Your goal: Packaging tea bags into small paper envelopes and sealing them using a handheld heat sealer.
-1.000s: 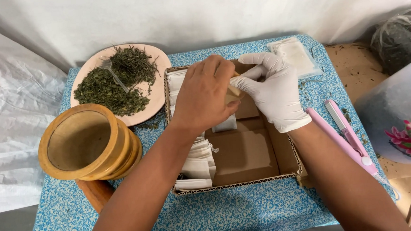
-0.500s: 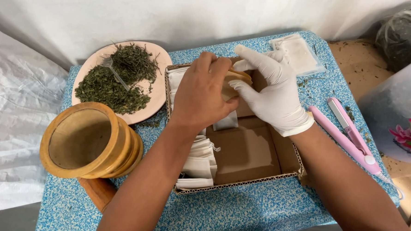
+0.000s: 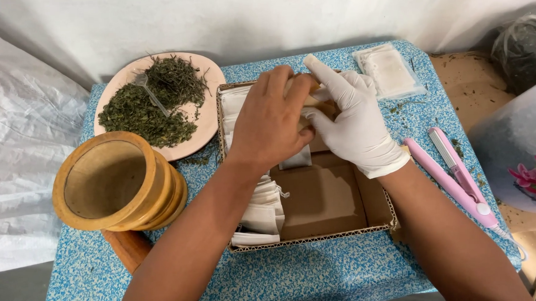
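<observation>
— What is different now from a moment before?

— Both hands went a little more together, over the upper part of the cardboard box [image 3: 318,196] in the middle of the frame. The left hand [image 3: 273,123] is bare and it now covers more of the small tan thing [image 3: 306,98] than one second ago. The gloved right hand [image 3: 354,119] has its first finger pointing up-left, over the top of that thing.

— Is the grip closed?

— The left grip is curled around the tan thing, fingers bent down over it, so I judge it is closed on it. For the right hand, the fingers touch the thing from the right side, but how tight they close I cannot tell, because the left hand hides the contact.

— Where exactly is this thing?

— Between the two hands, above the upper edge of the box, not resting on the box floor as far as I can see.

— And the rest?

— Nothing else moved. White paper sachets [image 3: 261,208] lie along the left wall of the box. The pink plate [image 3: 209,120] with dried green herb [image 3: 140,114] stays at upper left, the wooden mortar [image 3: 116,184] at left, the pink sealing iron [image 3: 456,175] at right on the blue worktop [image 3: 321,274].

— So what does it mean?

— I think the hands are working the small thing closed or folding it; it is not yet put down.
</observation>
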